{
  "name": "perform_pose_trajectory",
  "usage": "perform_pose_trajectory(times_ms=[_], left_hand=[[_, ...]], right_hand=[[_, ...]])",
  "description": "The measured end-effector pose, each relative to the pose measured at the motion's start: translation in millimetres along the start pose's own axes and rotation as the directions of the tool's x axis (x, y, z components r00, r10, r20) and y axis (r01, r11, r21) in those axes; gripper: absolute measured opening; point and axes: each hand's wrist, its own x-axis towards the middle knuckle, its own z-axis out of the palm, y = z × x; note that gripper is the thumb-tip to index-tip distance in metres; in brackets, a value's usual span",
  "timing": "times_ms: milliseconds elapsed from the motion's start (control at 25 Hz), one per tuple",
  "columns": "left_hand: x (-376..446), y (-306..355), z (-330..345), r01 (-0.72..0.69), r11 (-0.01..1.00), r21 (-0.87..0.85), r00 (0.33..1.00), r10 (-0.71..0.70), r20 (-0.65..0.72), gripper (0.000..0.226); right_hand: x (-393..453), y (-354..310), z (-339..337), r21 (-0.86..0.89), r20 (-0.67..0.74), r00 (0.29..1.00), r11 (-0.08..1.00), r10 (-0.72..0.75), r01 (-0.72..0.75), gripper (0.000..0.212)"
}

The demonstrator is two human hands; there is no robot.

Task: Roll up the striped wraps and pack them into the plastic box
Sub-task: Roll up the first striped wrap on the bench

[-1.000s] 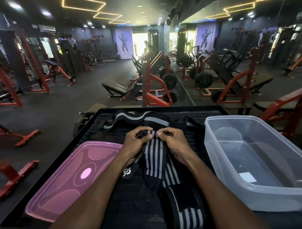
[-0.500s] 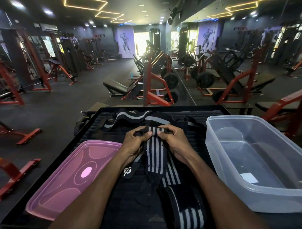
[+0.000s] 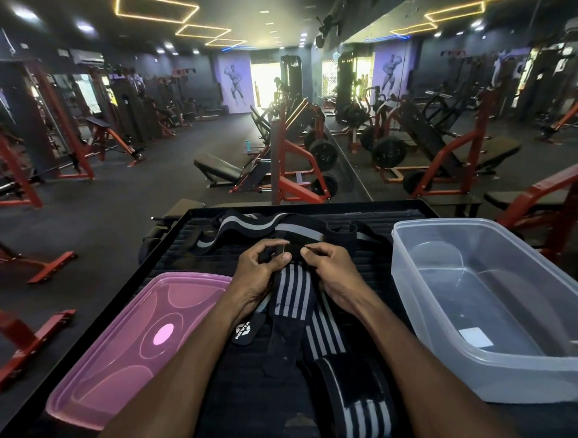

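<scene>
On the black tray [image 3: 168, 247], left hand [image 3: 259, 276] and right hand [image 3: 334, 276] side by side, fingers curled, both pinching the striped wrap [image 3: 291, 291]

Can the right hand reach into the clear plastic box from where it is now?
Probably yes: the clear plastic box stands open, lidless, just beside the right hand, nothing between them, though that hand grips the striped wrap.

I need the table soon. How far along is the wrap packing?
Early. One rolled wrap lies finished near the table's front edge. Left hand and right hand are rolling the far end of a striped wrap. Another wrap lies unrolled behind. The clear plastic box holds no wraps; its pink lid is off.
</scene>
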Motion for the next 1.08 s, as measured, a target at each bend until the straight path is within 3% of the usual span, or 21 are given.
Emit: perform_pose_trajectory(times_ms=[160,240,320,480,560,680,760,880,1080], left_hand=[[-3.7,3.3,6.6,0.119,0.98,-0.157,0.993,-0.114,0.04,0.029],[-3.9,3.2,7.8,0.128,0.981,-0.145,0.992,-0.126,0.021,0.023],[-3.8,3.0,6.2,0.064,0.996,-0.064,0.998,-0.065,-0.016,0.02],[-2.4,0.3,4.1,-0.017,0.998,0.055,0.999,0.019,-0.039,0.032],[-2.5,-0.5,6.6,-0.013,1.0,-0.001,1.0,0.013,-0.011,0.034],[-1.4,-0.3,8.7,0.115,0.976,-0.183,0.993,-0.115,0.01,0.017],[2.4,-4.3,6.8,0.136,0.982,-0.133,0.988,-0.144,-0.051,0.019],[3.3,-6.5,4.1,0.043,0.999,0.014,0.993,-0.041,-0.107,0.008],[-0.2,-2.4,2.5,-0.028,0.995,0.095,0.999,0.032,-0.038,0.03]], right_hand=[[-3.1,-2.3,-2.6,-0.111,-0.027,0.987,0.982,-0.156,0.152,0.022],[-5.5,-6.1,-3.0,-0.098,-0.019,0.985,0.981,-0.172,0.169,0.03],[-4.5,-6.7,-3.4,-0.025,-0.003,0.994,0.993,-0.112,0.112,0.03],[-5.6,-5.9,-2.7,0.023,0.031,0.998,0.998,0.063,-0.063,0.007],[-2.2,-4.2,-3.3,0.01,-0.044,0.999,1.0,-0.012,0.012,0.01],[-0.5,-3.3,-3.6,-0.004,-0.084,0.993,0.997,-0.079,0.079,0.021],[-2.3,-4.5,-3.4,-0.022,-0.05,0.997,0.998,-0.065,0.064,0.023],[-5.3,-8.1,-2.0,0.027,0.0,1.0,1.0,0.008,-0.008,0.021],[-9.2,-9.6,-1.2,0.057,0.05,0.995,0.994,0.09,-0.093,0.018]])
